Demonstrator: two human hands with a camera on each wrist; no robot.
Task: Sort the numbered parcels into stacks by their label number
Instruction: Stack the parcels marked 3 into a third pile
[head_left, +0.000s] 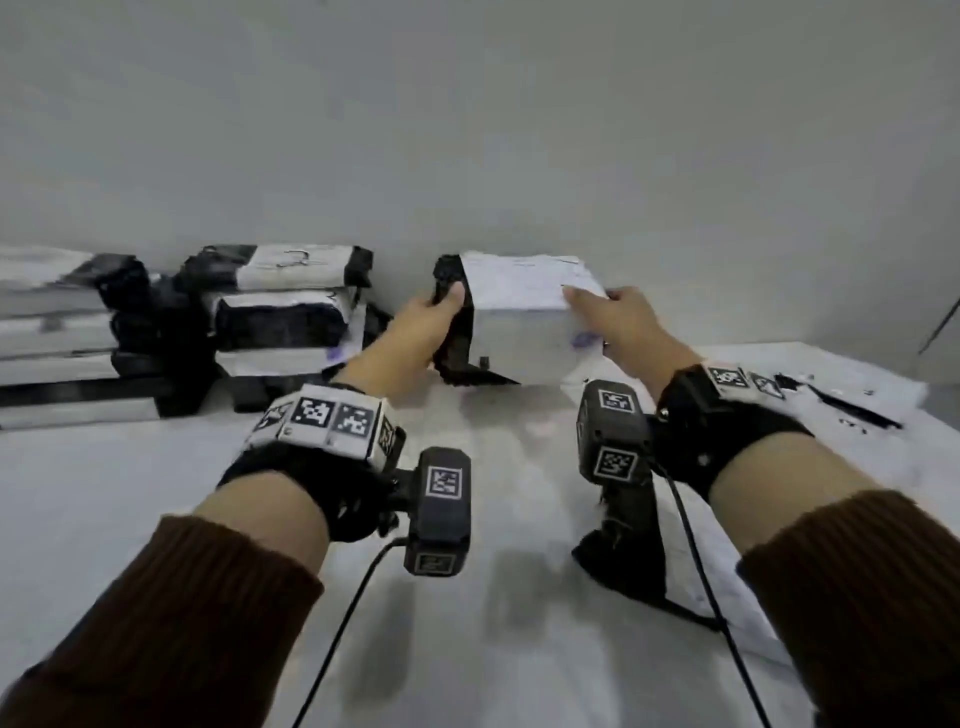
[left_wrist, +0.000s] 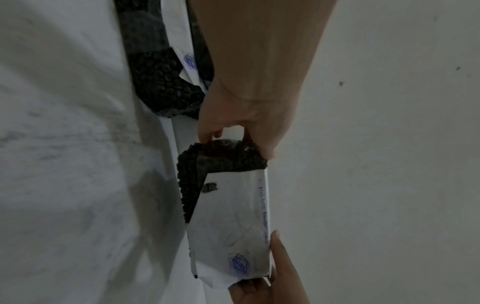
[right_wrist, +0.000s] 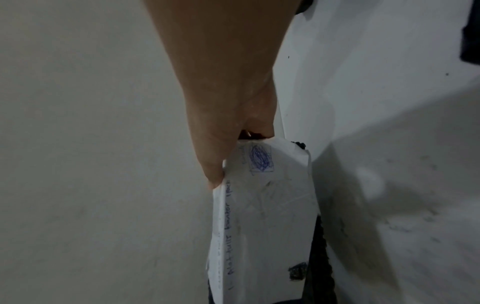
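From the head view, the left hand (head_left: 431, 322) and right hand (head_left: 618, 322) grasp one parcel (head_left: 524, 317) between their fingers above the counter (head_left: 156, 493), stacks (head_left: 280, 322) leftward. Left wrist: fingers (left_wrist: 207, 133) pinch its black bubble-wrap end. Right wrist: fingers (right_wrist: 215, 164) grip its paper end.

Both hands, left hand (head_left: 431, 322) and right hand (head_left: 618, 322), grip one parcel (head_left: 519, 312).
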